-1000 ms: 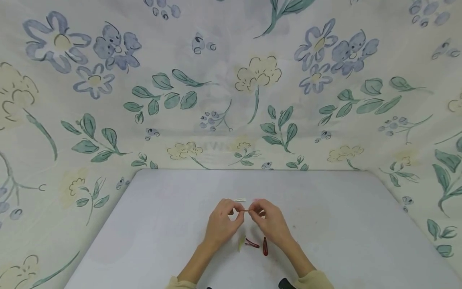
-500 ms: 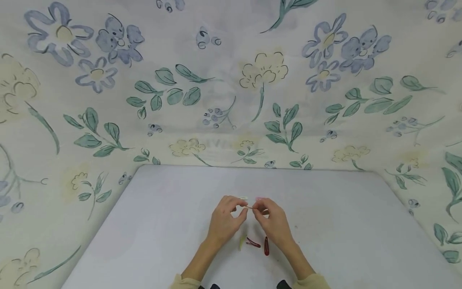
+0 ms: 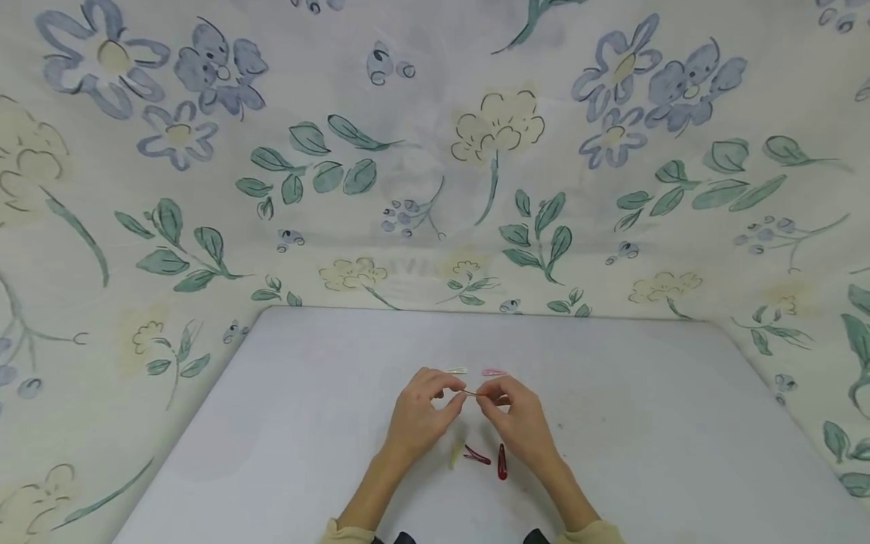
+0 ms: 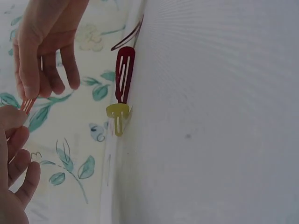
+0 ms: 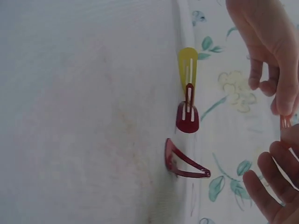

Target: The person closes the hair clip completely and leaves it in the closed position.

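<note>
My left hand [image 3: 421, 415] and right hand [image 3: 515, 423] meet above the white table, each pinching one end of a small orange hair clip [image 3: 470, 393] between thumb and fingers. Slots along the orange hair clip [image 4: 27, 105] show in the left wrist view, while the fingertips cover both its ends. Below the hands lie a yellow hair clip [image 3: 457, 455] and two dark red hair clips, one slanted [image 3: 477, 455] and one lengthwise [image 3: 501, 462]. In the right wrist view, a dark red clip [image 5: 175, 161] appears bent apart in a V.
Beyond the hands lie a pale whitish hair clip [image 3: 457, 371] and a pink hair clip [image 3: 494, 372], side by side. A floral cloth [image 3: 408, 174] hangs behind the table [image 3: 306, 408] and along its sides.
The orange hair clip has tilted slightly between the fingers, and more of it shows. My head view has shifted a little, and the pink clip is seen more fully beyond my right hand.
</note>
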Available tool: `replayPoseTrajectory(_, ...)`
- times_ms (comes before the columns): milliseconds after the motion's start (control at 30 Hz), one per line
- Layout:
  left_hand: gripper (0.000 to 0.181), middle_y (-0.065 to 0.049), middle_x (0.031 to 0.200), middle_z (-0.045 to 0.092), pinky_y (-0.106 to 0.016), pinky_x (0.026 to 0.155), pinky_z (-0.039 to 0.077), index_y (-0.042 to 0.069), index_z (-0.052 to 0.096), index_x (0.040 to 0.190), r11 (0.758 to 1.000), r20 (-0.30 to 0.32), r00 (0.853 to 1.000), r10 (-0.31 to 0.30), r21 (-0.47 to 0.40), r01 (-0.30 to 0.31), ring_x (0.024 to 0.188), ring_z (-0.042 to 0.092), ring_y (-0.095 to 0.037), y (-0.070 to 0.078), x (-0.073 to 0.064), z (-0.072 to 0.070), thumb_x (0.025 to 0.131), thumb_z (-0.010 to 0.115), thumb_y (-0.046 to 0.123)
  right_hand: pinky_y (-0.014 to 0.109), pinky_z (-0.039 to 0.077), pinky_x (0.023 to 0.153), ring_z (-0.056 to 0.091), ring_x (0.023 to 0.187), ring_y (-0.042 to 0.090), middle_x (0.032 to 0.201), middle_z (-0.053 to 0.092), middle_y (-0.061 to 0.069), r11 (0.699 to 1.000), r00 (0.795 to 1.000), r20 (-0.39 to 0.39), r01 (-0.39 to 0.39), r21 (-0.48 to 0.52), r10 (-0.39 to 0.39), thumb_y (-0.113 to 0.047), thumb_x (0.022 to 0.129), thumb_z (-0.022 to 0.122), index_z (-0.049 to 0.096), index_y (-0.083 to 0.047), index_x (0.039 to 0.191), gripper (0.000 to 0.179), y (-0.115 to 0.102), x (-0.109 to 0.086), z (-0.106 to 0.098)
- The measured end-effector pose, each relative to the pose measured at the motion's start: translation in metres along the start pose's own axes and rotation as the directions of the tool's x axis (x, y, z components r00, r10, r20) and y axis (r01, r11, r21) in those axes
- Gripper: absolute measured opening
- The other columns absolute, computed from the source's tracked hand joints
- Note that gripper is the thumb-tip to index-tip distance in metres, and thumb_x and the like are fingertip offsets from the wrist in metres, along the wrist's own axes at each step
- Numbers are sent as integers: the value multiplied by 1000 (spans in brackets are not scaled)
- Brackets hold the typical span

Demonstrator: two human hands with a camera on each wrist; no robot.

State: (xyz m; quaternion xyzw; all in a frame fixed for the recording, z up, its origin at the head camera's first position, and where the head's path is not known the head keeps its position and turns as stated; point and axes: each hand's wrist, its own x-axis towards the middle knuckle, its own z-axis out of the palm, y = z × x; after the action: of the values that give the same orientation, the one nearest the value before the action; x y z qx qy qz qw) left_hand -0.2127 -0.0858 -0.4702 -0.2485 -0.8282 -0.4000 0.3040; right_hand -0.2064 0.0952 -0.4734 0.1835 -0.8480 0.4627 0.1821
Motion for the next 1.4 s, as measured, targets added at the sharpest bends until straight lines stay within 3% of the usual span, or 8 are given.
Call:
replayPoseTrajectory(333, 11, 6, 81, 67, -22, 65, 49, 15, 71, 82, 1000, -64, 998, 11, 4, -11, 79, 60, -13, 7, 2, -2, 76, 77, 7, 31, 57, 75, 63, 81, 8, 89, 66, -4, 989, 996, -48, 74, -126, -81, -2, 81, 78, 64, -15, 93, 21, -15, 1, -5)
replayPoseTrajectory(467, 2, 5, 80, 66, -21, 63, 49, 13, 71, 81, 999, -101, 994, 31, 10, -30, 77, 58, -11, 12, 4, -2, 82, 72, 11, 31, 56, 75, 63, 82, 9, 90, 66, -4, 984, 994, -59, 80, -157, -90, -3, 82, 77, 64, -15, 94, 21, -21, 2, -7)
replayPoseTrajectory(567, 6, 5, 78, 65, -20, 63, 48, 12, 71, 81, 999, -120, 992, 42, 15, -41, 75, 56, -10, 15, 4, -2, 86, 68, 13, 30, 56, 75, 64, 82, 9, 90, 67, -4, 981, 993, -59, 87, -171, -98, -3, 83, 78, 65, -15, 95, 21, -24, 2, -9)
replayPoseTrajectory(800, 7, 2, 77, 64, -17, 63, 46, 13, 68, 80, 999, -104, 994, 25, 29, -22, 75, 54, -10, 19, 2, 0, 86, 65, 15, 28, 56, 74, 63, 80, 9, 90, 66, -3, 982, 993, -62, 87, -169, -99, -1, 82, 78, 65, -14, 95, 23, -27, 1, -10)
replayPoseTrajectory(933, 4, 3, 77, 63, -19, 63, 47, 14, 68, 80, 998, -108, 994, 28, 51, -22, 75, 54, -9, 20, 3, 0, 82, 68, 11, 28, 56, 75, 63, 80, 8, 92, 66, -2, 984, 995, -62, 72, -161, -83, -1, 82, 77, 64, -13, 95, 22, -26, 0, -8)
replayPoseTrajectory(1133, 14, 6, 75, 61, -18, 60, 46, 15, 67, 78, 997, -131, 991, 29, 80, -18, 72, 53, -8, 21, 2, 3, 74, 76, 5, 29, 57, 75, 65, 80, 9, 92, 66, -2, 987, 994, -80, 61, -147, -73, 0, 82, 77, 64, -12, 95, 22, -26, 0, -6)
replayPoseTrajectory(1400, 15, 6, 75, 60, -18, 61, 47, 16, 67, 78, 996, -104, 995, -6, 82, 15, 69, 54, -9, 21, 0, 3, 75, 76, 4, 31, 57, 76, 68, 82, 11, 93, 68, -1, 992, 996, -82, 18, -123, -28, -2, 83, 76, 65, -12, 95, 20, -26, -1, -4)
